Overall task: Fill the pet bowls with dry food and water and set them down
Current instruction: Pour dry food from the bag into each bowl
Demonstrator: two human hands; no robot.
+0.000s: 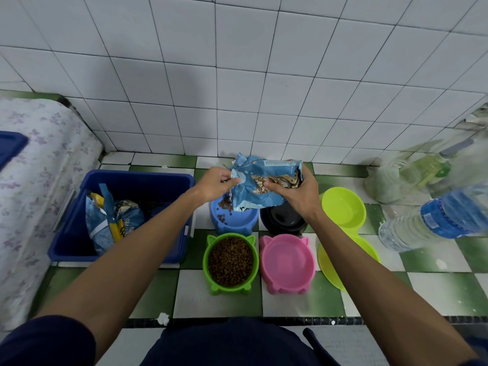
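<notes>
Item: food bag (264, 184), pinched at its mouth by your left hand (215, 183), gripped at its body by your right hand (295, 192), mouth tilted down-left directly over blue bowl (233, 216), kibble falling.

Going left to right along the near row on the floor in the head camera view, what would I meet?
Blue bin → green bowl full of dry food → empty pink bowl → yellow-green bowl → water bottle.
</notes>
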